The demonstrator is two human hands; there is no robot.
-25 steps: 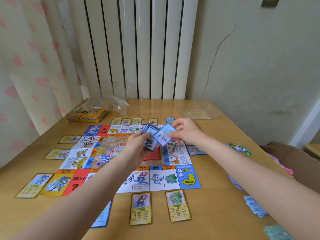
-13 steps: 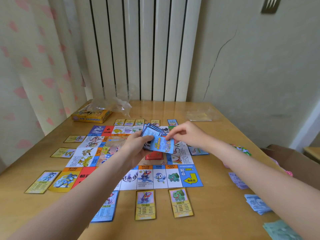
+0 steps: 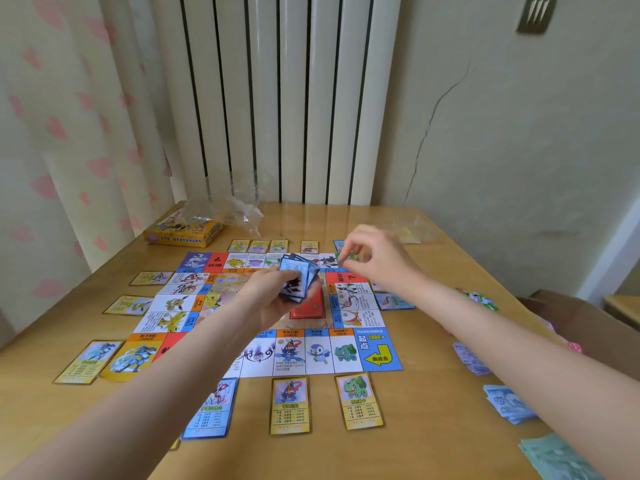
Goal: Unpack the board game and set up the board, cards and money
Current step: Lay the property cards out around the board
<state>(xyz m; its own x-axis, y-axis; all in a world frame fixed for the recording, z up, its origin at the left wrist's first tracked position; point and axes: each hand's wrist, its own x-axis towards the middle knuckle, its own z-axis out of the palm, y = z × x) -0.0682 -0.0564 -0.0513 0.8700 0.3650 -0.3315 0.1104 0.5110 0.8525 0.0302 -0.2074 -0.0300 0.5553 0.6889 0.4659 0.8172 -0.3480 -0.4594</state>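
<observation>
1. Wood-grain table stands pushed against a ribbed white radiator and a cracked wall, with a heart-print curtain along its left edge.
2. On it the board lies unfolded in the middle, so that part looks done.
3. Property cards ring it: a yellow-framed card and its neighbour sit just off the near edge of the board, others along the left and far sides. The right side has only one or two, so dealing seems roughly two-thirds through.
4. Money lies in loose blue and green piles by the table's right edge, not yet squared up, as far as I can judge.
5. At the far left corner, the game box rests under crumpled clear wrapping.
6. The left hand grips a fanned stack of blue cards above the board's centre.
7. The right hand hovers over the board's far right corner, fingers pinched together; whether a card is between them I cannot tell.
8. Half a second ago that hand was at the stack, drawing off a blue card; now it has swung away toward the far right, and the stack has been tilted more upright.
</observation>
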